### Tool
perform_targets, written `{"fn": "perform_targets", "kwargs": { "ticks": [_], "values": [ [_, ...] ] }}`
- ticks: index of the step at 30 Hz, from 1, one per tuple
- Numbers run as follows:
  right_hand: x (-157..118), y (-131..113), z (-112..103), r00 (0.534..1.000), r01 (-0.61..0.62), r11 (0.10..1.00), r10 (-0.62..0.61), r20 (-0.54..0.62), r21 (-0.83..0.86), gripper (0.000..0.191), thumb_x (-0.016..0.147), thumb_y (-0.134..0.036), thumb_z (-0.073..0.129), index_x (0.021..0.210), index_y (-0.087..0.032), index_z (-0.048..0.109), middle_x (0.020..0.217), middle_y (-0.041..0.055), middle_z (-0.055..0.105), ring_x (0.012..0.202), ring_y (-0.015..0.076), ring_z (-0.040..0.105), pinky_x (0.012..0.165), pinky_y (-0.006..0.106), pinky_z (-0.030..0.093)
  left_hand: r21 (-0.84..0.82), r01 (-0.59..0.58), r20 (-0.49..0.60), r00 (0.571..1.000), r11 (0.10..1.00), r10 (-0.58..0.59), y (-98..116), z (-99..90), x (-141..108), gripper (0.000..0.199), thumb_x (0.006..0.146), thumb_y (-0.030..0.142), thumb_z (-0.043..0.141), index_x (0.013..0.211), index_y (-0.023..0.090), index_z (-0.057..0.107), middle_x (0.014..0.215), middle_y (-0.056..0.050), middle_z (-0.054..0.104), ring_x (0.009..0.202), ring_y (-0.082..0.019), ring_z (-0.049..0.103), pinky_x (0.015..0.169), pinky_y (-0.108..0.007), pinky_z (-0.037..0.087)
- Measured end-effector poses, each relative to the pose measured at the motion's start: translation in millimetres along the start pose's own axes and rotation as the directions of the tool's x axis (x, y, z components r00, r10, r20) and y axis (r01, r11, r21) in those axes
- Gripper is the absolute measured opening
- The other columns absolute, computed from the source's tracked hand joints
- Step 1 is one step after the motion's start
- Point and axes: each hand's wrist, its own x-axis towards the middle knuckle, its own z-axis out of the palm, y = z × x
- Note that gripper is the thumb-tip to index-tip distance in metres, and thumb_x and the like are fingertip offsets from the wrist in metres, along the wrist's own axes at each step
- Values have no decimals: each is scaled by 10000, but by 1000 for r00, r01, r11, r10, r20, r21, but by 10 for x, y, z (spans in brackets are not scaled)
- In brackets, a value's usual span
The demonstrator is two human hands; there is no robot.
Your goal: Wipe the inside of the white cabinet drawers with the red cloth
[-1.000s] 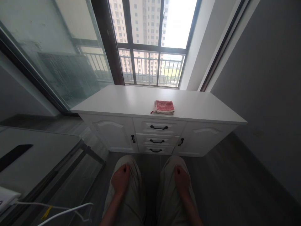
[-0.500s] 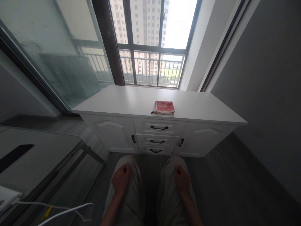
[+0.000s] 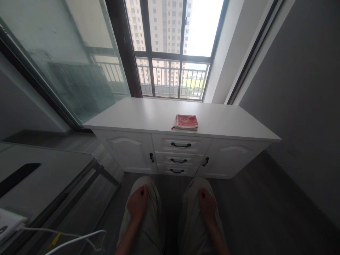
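My left hand (image 3: 137, 202) rests in a loose fist on my left knee, on the trouser leg. On the other knee lies my right hand (image 3: 207, 205), likewise curled closed. Neither fist shows anything held. A folded red cloth (image 3: 186, 121) with a pale border lies near the front edge of the white cabinet top (image 3: 148, 115), beyond both hands and touched by neither. Below the cloth, the cabinet front has a column of drawers with black handles (image 3: 181, 145), between two cupboard doors (image 3: 127, 148).
A pale table (image 3: 58, 156) with a dark object on it stands at the left. White cables (image 3: 79, 235) hang near its lower corner, beside a white box (image 3: 9, 223). Behind the cabinet are a glass door (image 3: 77, 53) and a window. A grey wall (image 3: 300, 88) rises at right.
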Motion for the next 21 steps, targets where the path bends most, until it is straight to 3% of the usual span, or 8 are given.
{"fn": "perform_targets", "kwargs": {
  "ticks": [21],
  "values": [
    [-15, -39, -35, 1000, 12, 1000, -11, -18, 23, 623, 957, -667, 305, 650, -216, 606, 662, 118, 665, 606, 237, 589, 631, 336, 307, -31, -1, -13, 1000, 1000, 0, 13, -34, -27, 500, 1030, 489, 345, 961, 220, 761, 921, -105, 760, 787, -243, 650, 668, -306, 314]
  ]
}}
